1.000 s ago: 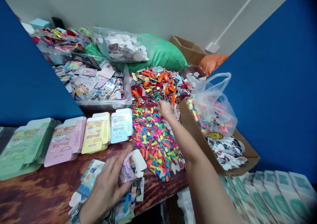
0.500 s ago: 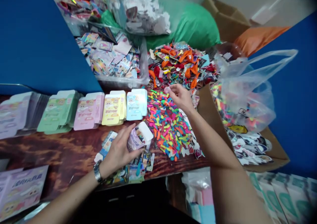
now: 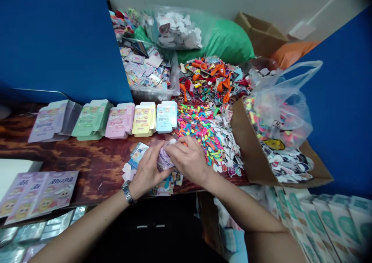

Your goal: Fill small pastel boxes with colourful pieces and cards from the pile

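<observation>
My left hand [image 3: 148, 166], with a metal watch [image 3: 128, 193] on its wrist, is wrapped round a small purple cardboard box [image 3: 165, 161]. At the box's top end, the fingers of my right hand [image 3: 187, 158] are pressed together against it. They hide most of its opening, so I cannot tell whether anything small is between them. Printed cards [image 3: 138, 154] lie beneath and beside my left hand. Right of the box spreads a heap of small bright-coloured pieces [image 3: 200, 131], with white stickers [image 3: 226, 139] along its right side.
Stacks of flat purple boxes [image 3: 48, 121], green boxes [image 3: 88, 119], pink boxes [image 3: 119, 121], yellow boxes [image 3: 143, 119] and blue boxes [image 3: 166, 117] line the back. A clear bin [image 3: 174, 76] stands behind them. An open carton [image 3: 250, 150] is at right, purple printed sheets [image 3: 58, 189] at front left.
My right hand has come from the coloured pieces, where it held a small round pale thing, down to the box in my left hand. The view has shifted too.
</observation>
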The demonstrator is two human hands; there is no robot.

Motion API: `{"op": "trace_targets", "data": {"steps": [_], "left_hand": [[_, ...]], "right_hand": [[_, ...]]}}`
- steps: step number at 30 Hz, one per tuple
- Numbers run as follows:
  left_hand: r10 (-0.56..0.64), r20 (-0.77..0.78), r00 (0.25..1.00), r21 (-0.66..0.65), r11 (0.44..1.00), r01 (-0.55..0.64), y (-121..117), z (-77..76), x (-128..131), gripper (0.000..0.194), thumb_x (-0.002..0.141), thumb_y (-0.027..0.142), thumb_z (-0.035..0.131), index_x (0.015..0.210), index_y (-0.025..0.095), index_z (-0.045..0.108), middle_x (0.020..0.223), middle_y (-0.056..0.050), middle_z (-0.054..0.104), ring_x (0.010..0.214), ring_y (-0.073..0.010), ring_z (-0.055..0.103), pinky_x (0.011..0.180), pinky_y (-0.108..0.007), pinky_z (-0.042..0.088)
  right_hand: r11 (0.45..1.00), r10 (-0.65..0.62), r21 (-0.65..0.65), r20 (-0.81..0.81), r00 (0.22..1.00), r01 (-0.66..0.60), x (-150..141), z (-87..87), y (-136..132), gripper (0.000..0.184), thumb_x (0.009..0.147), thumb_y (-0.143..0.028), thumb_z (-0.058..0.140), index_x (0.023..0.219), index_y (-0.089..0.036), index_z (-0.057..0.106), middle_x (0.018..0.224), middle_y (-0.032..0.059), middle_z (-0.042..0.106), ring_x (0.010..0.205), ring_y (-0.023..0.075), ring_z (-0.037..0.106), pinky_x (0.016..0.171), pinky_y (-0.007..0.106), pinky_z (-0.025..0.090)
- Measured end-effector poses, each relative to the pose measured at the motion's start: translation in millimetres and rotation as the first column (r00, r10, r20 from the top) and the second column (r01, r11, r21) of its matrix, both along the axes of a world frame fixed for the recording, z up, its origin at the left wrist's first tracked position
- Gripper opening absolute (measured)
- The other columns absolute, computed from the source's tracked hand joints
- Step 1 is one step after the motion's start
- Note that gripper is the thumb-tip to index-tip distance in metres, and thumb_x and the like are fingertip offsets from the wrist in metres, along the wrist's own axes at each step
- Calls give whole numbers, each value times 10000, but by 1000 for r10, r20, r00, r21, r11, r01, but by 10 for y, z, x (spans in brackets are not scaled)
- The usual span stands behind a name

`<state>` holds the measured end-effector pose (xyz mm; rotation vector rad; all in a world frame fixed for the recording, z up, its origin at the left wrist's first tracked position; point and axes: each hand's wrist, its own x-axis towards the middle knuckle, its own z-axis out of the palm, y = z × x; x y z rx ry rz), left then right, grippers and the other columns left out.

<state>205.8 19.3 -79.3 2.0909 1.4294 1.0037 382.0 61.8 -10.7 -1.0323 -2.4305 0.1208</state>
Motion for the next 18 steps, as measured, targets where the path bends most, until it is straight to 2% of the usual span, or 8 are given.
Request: {"op": "trace_targets", "data": {"steps": [3, 5, 8, 10, 12, 15, 18], "left_hand": [[20, 14, 1000, 28, 999, -20, -47, 27, -65, 929, 819, 448, 707, 1531, 219, 157, 1484, -155, 426, 1357, -297, 444, 1114, -459, 397], [17, 30, 999, 40, 999, -18, -70, 50, -106, 978, 809, 465, 714, 1543, 226, 113, 1512, -159, 392, 1369, -300, 430, 1116, -449, 396], [-13, 61, 998, 37, 999, 11, -106, 74, -129, 884, 813, 442, 718, 1506, 244, 207, 1440, -146, 463, 1296, -283, 500, 1065, -425, 439], [-29, 91, 995, 51, 998, 25, -132, 80, -123, 778, 820, 410, 719, 1449, 252, 289, 1325, -123, 534, 1191, -257, 563, 1003, -404, 476], [-53, 98, 994, 87, 995, 44, -159, 84, -116, 698, 833, 375, 710, 1403, 257, 326, 1210, -97, 572, 1096, -236, 589, 943, -388, 499], [-99, 41, 994, 157, 983, 91, -201, 94, -130, 682, 853, 349, 687, 1413, 260, 308, 1165, -92, 579, 1069, -235, 585, 925, -394, 502], [-77, 2, 997, 183, 980, 75, -243, 103, -168, 798, 867, 375, 665, 1496, 235, 194, 1305, -145, 533, 1184, -262, 552, 979, -409, 485]], "right_hand": [[997, 68, -18, -119, 991, -71, 85, 59, -87, 252, 948, -195, 532, 1153, -248, 670, 1203, 83, 660, 1068, 229, 567, 911, 414, 475], [991, 87, -78, -212, 973, -105, 167, 72, -148, 276, 938, -181, 544, 1187, -242, 647, 1280, 105, 602, 1133, 224, 571, 933, 418, 493], [981, 79, -148, -290, 954, -126, 210, 10, -253, 238, 935, -179, 566, 1149, -227, 660, 1199, 104, 629, 1107, 205, 605, 918, 374, 521], [982, 30, -165, -321, 947, -87, 163, -62, -332, 223, 944, -175, 557, 1127, -232, 671, 1089, 83, 670, 1038, 190, 637, 895, 342, 535], [977, -58, -211, -363, 930, -21, 83, -124, -409, 270, 949, -188, 552, 1198, -246, 637, 1083, 75, 686, 1016, 188, 653, 886, 329, 544], [941, -192, -337, -438, 878, 37, -25, -166, -506, 380, 947, -213, 561, 1322, -270, 545, 1178, 67, 679, 1030, 185, 662, 880, 320, 555], [951, -175, -307, -482, 859, 21, -85, -152, -557, 334, 948, -161, 540, 1251, -285, 608, 1120, 43, 697, 1009, 167, 666, 896, 318, 548]]}}
